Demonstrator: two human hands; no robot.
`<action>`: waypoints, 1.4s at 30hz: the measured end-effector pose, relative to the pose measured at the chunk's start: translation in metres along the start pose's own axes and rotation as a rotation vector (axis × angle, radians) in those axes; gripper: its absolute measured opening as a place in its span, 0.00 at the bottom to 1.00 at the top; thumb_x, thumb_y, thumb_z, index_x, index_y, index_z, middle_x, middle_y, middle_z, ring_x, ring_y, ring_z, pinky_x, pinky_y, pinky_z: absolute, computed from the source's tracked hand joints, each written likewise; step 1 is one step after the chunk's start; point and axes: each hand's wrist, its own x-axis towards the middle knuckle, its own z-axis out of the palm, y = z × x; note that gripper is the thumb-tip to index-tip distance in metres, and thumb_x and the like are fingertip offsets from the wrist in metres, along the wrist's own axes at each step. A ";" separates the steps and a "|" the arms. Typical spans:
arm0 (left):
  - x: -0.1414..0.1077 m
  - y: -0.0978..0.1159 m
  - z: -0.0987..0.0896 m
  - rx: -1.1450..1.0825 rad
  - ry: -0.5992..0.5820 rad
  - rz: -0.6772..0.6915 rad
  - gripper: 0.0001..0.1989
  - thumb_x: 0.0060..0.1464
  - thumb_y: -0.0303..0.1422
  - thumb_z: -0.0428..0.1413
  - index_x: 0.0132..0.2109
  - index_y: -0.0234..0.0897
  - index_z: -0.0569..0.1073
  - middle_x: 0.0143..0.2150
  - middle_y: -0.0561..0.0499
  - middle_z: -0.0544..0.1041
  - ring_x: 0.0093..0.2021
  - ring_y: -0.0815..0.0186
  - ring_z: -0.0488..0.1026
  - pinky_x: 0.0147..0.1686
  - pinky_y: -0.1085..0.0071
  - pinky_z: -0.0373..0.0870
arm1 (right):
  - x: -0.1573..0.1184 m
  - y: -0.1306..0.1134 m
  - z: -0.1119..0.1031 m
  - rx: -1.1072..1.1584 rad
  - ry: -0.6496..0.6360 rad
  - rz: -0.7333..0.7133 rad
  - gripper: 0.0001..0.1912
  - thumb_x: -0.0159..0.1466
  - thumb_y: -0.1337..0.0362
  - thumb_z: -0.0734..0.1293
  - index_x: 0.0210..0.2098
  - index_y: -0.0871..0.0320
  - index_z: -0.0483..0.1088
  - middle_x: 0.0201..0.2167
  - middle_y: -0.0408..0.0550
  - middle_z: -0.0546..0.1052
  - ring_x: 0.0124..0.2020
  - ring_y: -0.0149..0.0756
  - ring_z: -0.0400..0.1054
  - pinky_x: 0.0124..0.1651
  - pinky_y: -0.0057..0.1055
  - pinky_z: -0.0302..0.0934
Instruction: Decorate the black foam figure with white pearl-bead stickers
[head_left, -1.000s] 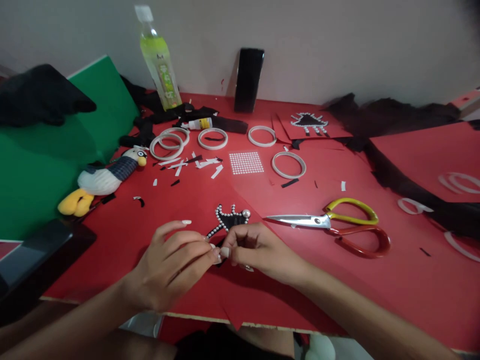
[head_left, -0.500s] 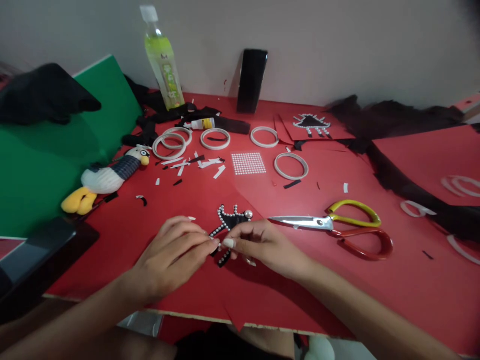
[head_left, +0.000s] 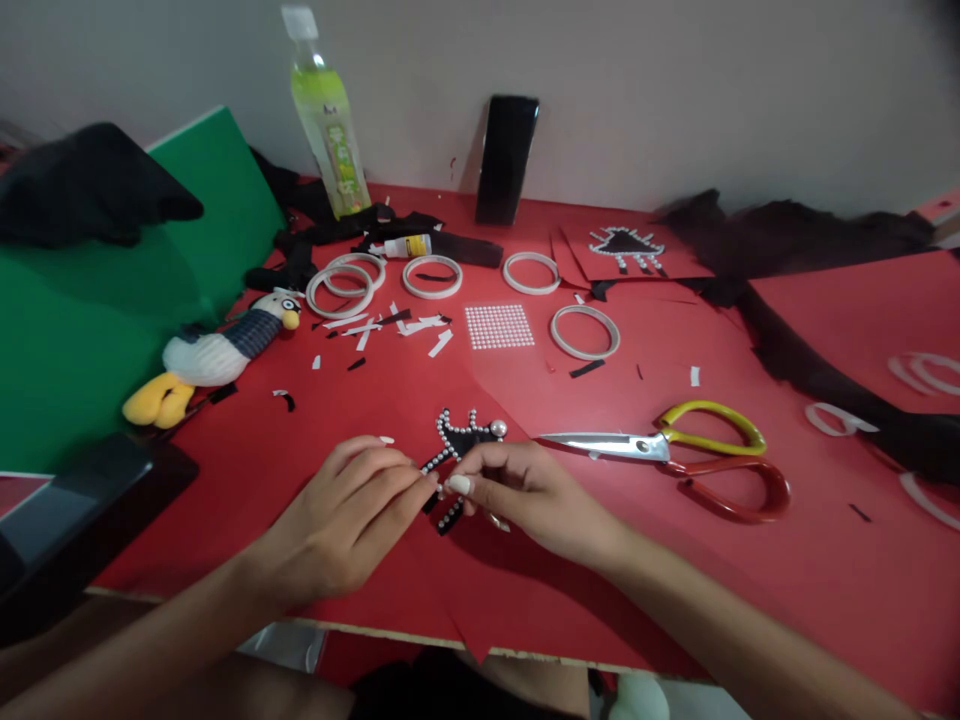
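Note:
A black cutout (head_left: 469, 440) edged with silvery pearl beads lies on the red surface, one larger bead at its right tip. Its lower middle is partly covered by my fingers. My left hand (head_left: 341, 515) is closed, fingers pressed together, its fingertips holding the cutout's lower left side; the thumb is hidden. Over the lower part, my right hand (head_left: 529, 495) is closed in a pinch of thumb and forefinger; whatever is between them is too small to make out. The two hands' fingertips nearly meet.
Open scissors (head_left: 667, 445) lie right of my right hand. Beyond are a bead sheet (head_left: 499, 327), tape rolls (head_left: 585, 310), paper scraps, a glue bottle (head_left: 405, 247), a drink bottle (head_left: 330, 140) and a phone (head_left: 506, 160). A plush bird (head_left: 225, 345) lies left; another beaded cutout (head_left: 626, 245) is back right.
Both hands keep almost the same pose at the cutout, with only tiny finger shifts. The whole view has moved very slightly.

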 end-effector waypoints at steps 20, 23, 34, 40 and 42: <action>0.005 0.006 -0.008 0.122 -0.038 0.083 0.18 0.59 0.21 0.39 0.45 0.26 0.73 0.39 0.42 0.76 0.43 0.60 0.70 0.50 0.57 0.64 | -0.002 0.002 0.004 0.020 0.021 -0.020 0.17 0.59 0.50 0.66 0.30 0.60 0.70 0.22 0.39 0.68 0.20 0.22 0.55 0.22 0.23 0.49; 0.004 0.008 -0.008 0.165 -0.040 0.118 0.19 0.59 0.21 0.38 0.44 0.27 0.74 0.39 0.42 0.77 0.44 0.60 0.70 0.52 0.56 0.63 | -0.001 0.003 0.005 0.025 0.018 -0.029 0.17 0.59 0.50 0.66 0.30 0.60 0.70 0.22 0.39 0.68 0.20 0.22 0.55 0.22 0.24 0.49; 0.000 0.009 -0.001 0.168 -0.073 0.122 0.17 0.60 0.21 0.40 0.47 0.26 0.73 0.41 0.41 0.77 0.46 0.59 0.70 0.50 0.56 0.64 | 0.000 0.002 0.003 -0.021 0.040 -0.053 0.16 0.61 0.52 0.65 0.31 0.60 0.70 0.23 0.40 0.68 0.21 0.23 0.56 0.23 0.23 0.50; 0.001 0.005 -0.002 0.030 0.030 -0.059 0.15 0.59 0.22 0.47 0.51 0.30 0.70 0.42 0.44 0.77 0.46 0.60 0.70 0.49 0.56 0.66 | 0.002 0.000 -0.003 -0.074 0.057 -0.070 0.12 0.63 0.57 0.64 0.30 0.60 0.69 0.22 0.39 0.66 0.21 0.24 0.56 0.24 0.24 0.50; 0.000 0.005 -0.003 0.026 0.044 -0.073 0.15 0.59 0.21 0.47 0.51 0.31 0.70 0.42 0.44 0.77 0.46 0.60 0.71 0.49 0.55 0.67 | 0.003 0.001 -0.003 -0.109 0.071 -0.077 0.12 0.63 0.58 0.63 0.29 0.59 0.68 0.20 0.37 0.63 0.21 0.24 0.55 0.24 0.24 0.50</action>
